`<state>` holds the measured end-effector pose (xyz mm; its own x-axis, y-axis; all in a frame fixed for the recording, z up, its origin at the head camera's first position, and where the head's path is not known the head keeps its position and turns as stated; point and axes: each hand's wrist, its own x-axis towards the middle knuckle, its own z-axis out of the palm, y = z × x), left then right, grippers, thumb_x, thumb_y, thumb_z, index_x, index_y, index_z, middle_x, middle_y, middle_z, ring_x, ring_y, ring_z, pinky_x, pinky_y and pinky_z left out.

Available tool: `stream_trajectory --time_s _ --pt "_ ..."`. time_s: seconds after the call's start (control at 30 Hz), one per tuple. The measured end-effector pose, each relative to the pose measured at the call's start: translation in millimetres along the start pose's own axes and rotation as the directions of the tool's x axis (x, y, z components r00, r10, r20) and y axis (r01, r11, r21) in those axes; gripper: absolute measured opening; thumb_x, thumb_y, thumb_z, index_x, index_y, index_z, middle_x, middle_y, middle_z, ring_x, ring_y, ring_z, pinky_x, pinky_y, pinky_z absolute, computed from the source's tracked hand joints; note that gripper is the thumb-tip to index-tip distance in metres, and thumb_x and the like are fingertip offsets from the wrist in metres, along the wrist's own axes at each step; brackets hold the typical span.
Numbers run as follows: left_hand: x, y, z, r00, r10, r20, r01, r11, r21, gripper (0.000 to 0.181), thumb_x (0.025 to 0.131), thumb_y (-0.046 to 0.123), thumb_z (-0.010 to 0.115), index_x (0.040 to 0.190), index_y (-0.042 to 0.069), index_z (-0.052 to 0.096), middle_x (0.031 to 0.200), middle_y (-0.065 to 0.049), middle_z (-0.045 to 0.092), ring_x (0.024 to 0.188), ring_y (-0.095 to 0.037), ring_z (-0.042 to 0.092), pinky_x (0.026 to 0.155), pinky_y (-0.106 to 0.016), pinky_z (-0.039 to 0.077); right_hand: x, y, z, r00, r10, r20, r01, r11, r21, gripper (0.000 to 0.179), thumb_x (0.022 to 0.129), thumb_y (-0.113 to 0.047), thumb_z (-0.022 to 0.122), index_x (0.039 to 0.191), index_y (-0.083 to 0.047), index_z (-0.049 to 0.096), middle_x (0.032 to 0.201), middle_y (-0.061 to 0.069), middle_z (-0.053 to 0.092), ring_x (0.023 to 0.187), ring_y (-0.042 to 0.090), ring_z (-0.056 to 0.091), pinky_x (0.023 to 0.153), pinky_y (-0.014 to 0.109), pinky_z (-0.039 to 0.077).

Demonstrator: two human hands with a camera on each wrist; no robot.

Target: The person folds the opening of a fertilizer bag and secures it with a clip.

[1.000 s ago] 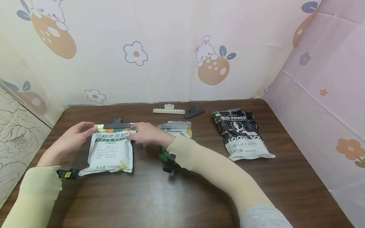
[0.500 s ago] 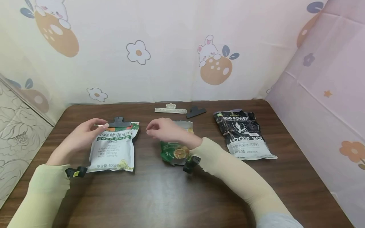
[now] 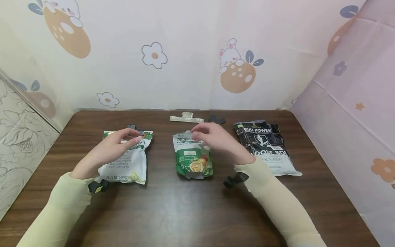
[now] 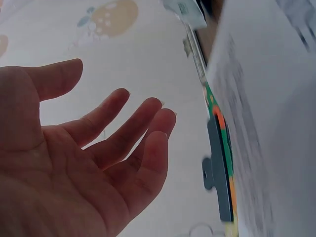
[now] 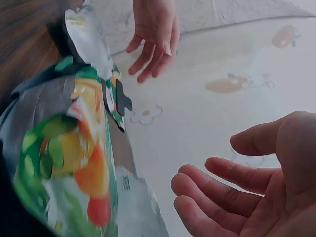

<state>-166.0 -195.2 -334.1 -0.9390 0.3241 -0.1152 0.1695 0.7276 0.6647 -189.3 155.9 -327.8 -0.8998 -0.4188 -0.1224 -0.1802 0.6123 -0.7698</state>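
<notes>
Above the white fertilizer bag (image 3: pixel 131 168) at the left hovers my left hand (image 3: pixel 112 147), its fingers loosely bent and holding nothing. A dark clip (image 4: pixel 220 170) sits across that bag's top edge; the hand hides part of it in the head view. My right hand (image 3: pixel 219 139) is over the top right of the green-and-white fertilizer bag (image 3: pixel 188 154) in the middle. In the right wrist view its relaxed fingers (image 5: pixel 217 190) stand apart from the fruit-printed bag, with nothing between them and the thumb.
At the table's back edge lie a pale ruler-marked clip (image 3: pixel 186 119) and a dark clip (image 3: pixel 217 120), the latter partly hidden by the right hand. A black-and-white bag (image 3: pixel 265 139) lies on the right, behind the right forearm. Patterned curtains border the wooden table (image 3: pixel 172 212).
My right hand has left the white bag's top and moved right to the green bag. My left hand has let go of the white bag's left corner and shifted right, over the bag.
</notes>
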Motion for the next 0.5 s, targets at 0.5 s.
stream_trajectory --time_s 0.5 --pt "30.1 36.5 40.4 0.994 0.102 0.038 -0.098 0.991 -0.086 0.043 0.100 0.048 0.056 0.129 0.017 0.061 0.125 -0.004 0.063 0.117 -0.027 0.056 0.093 -0.051 0.046 -24.1 28 -20 0.996 0.065 -0.067 -0.054 0.987 0.149 0.029 0.102 -0.029 0.058 0.122 -0.008 0.065 0.114 0.017 0.069 0.107 0.034 0.066 0.088 0.049 0.053"
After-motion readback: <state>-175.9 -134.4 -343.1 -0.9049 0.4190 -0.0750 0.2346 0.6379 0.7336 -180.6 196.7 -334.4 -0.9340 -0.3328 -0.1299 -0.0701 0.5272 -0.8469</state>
